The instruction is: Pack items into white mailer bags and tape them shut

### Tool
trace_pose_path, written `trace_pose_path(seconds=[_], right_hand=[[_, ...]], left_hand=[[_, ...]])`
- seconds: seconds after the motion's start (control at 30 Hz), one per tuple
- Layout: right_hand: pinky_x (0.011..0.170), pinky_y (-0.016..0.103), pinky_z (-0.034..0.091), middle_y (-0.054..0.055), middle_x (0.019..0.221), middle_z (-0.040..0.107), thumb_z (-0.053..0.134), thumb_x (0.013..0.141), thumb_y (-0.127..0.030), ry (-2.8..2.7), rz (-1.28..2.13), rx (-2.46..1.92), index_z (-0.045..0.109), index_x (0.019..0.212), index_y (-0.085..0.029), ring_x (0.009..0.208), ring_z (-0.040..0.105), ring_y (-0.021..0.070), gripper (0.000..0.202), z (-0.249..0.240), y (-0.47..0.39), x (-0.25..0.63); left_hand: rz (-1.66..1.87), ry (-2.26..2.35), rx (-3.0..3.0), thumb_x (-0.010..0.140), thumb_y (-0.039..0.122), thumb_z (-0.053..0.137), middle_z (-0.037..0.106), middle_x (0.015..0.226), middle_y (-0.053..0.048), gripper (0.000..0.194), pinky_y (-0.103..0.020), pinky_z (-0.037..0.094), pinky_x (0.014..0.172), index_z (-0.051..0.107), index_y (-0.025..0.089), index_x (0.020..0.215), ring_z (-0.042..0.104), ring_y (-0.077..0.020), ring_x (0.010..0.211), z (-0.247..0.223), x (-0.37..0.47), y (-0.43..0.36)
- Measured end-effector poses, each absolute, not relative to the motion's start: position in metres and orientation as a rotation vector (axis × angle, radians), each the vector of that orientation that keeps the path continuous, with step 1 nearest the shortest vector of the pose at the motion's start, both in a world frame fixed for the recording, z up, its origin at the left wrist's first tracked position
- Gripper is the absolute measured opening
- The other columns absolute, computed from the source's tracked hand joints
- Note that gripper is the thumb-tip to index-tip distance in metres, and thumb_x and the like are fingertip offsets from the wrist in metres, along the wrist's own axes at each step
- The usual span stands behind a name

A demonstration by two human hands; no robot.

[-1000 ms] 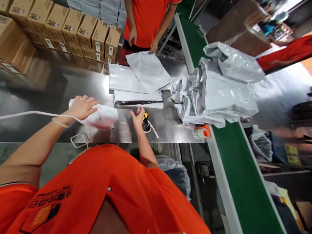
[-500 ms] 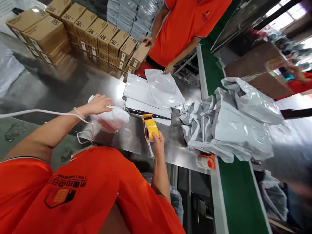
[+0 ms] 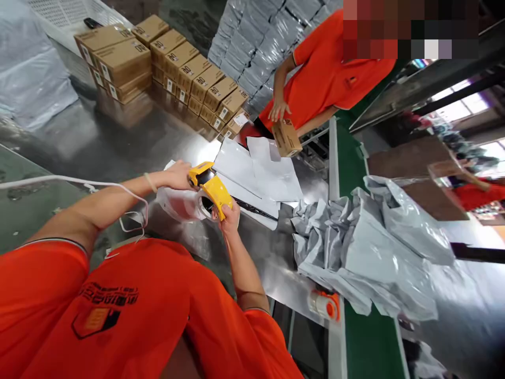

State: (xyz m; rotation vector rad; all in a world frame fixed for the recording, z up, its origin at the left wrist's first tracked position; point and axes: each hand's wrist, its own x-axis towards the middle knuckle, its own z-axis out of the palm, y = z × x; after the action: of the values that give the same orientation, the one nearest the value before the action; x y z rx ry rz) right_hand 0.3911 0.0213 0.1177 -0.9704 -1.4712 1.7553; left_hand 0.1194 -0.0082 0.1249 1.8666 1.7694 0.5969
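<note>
My right hand (image 3: 229,216) is closed around the lower end of a yellow tape dispenser (image 3: 218,192) with a tape roll in it. The dispenser's head is tilted up to the left, close against the fingers of my left hand (image 3: 179,175). That hand grips the upper side of a plastic-wrapped white package (image 3: 177,204) on the metal table; its fingertips are partly hidden by the dispenser. To the right of the dispenser lie flat white mailer bags (image 3: 240,168), with a black strip along their near edge.
Brown boxes (image 3: 189,63) stand in rows at the back. Across the table, a co-worker in orange (image 3: 315,79) holds a box (image 3: 286,138). Grey mailer bags (image 3: 379,252) pile up right, near an orange tape dispenser (image 3: 329,305) and green conveyor (image 3: 371,342). A white cable (image 3: 98,182) crosses my left arm.
My right hand has brought the yellow dispenser left and up to the package, beside my left hand. The co-worker has moved a box over the white bags. The camera view has shifted.
</note>
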Motion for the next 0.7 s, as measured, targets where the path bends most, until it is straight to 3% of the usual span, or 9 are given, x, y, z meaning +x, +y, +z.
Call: trace_pose_path(seconds=[0.1,0.17,0.23,0.3,0.4,0.5,0.7], right_hand=[[0.045,0.031,0.046,-0.008,0.051,0.053,0.083,0.066,-0.082,-1.469,1.742,-0.965,0.059,0.088,-0.032,0.039,0.043,0.0151,0.060,0.113,0.021,0.398],[0.043,0.031,0.045,-0.008,0.051,0.054,0.084,0.066,-0.081,-1.450,1.742,-0.957,0.059,0.087,-0.032,0.038,0.044,0.0154,0.059,0.110,0.021,0.402],[0.040,0.031,0.044,-0.008,0.051,0.057,0.085,0.065,-0.080,-1.432,1.753,-0.925,0.061,0.088,-0.032,0.037,0.043,0.0155,0.058,0.107,0.020,0.404],[0.039,0.030,0.043,-0.006,0.055,0.062,0.088,0.065,-0.078,-1.422,1.757,-0.879,0.064,0.090,-0.032,0.036,0.045,0.0156,0.058,0.104,0.020,0.405],[0.039,0.031,0.045,-0.006,0.057,0.064,0.090,0.064,-0.075,-1.425,1.754,-0.841,0.064,0.092,-0.031,0.036,0.047,0.0161,0.058,0.103,0.020,0.407],[0.040,0.032,0.046,-0.004,0.057,0.065,0.089,0.064,-0.074,-1.445,1.749,-0.864,0.065,0.091,-0.031,0.037,0.048,0.0168,0.056,0.105,0.021,0.407],[0.042,0.035,0.046,-0.003,0.056,0.064,0.091,0.060,-0.076,-1.503,1.770,-0.908,0.063,0.083,-0.032,0.039,0.048,0.0182,0.057,0.111,0.020,0.411]], left_hand=[[0.811,1.779,1.710,0.092,0.028,0.087,0.081,0.136,-0.013,0.036,-0.046,0.053,0.122,0.086,0.019,0.127,0.069,-0.0328,0.131,0.145,0.107,-0.019],[1.076,1.903,1.500,0.101,0.022,0.075,0.078,0.147,-0.018,0.031,-0.048,0.054,0.124,0.083,0.015,0.131,0.067,-0.0310,0.135,0.157,0.101,-0.032],[1.136,1.925,1.287,0.116,0.027,0.059,0.083,0.132,-0.020,0.028,-0.048,0.062,0.110,0.082,0.013,0.120,0.073,-0.0288,0.119,0.166,0.104,-0.046],[1.069,1.715,1.086,0.127,0.040,0.043,0.086,0.117,-0.021,0.050,-0.044,0.065,0.093,0.082,0.012,0.113,0.077,-0.0263,0.100,0.172,0.113,-0.055],[1.031,1.399,0.810,0.130,0.051,0.049,0.088,0.117,-0.023,0.054,-0.039,0.065,0.085,0.081,0.013,0.112,0.079,-0.0233,0.092,0.176,0.129,-0.056],[1.027,1.398,0.764,0.125,0.043,0.063,0.088,0.111,-0.021,0.040,-0.039,0.064,0.081,0.078,0.015,0.101,0.077,-0.0201,0.083,0.175,0.140,-0.049],[1.092,1.561,0.832,0.112,0.017,0.069,0.083,0.087,-0.012,0.024,-0.042,0.061,0.081,0.075,0.016,0.090,0.073,-0.0196,0.078,0.165,0.147,-0.035]])
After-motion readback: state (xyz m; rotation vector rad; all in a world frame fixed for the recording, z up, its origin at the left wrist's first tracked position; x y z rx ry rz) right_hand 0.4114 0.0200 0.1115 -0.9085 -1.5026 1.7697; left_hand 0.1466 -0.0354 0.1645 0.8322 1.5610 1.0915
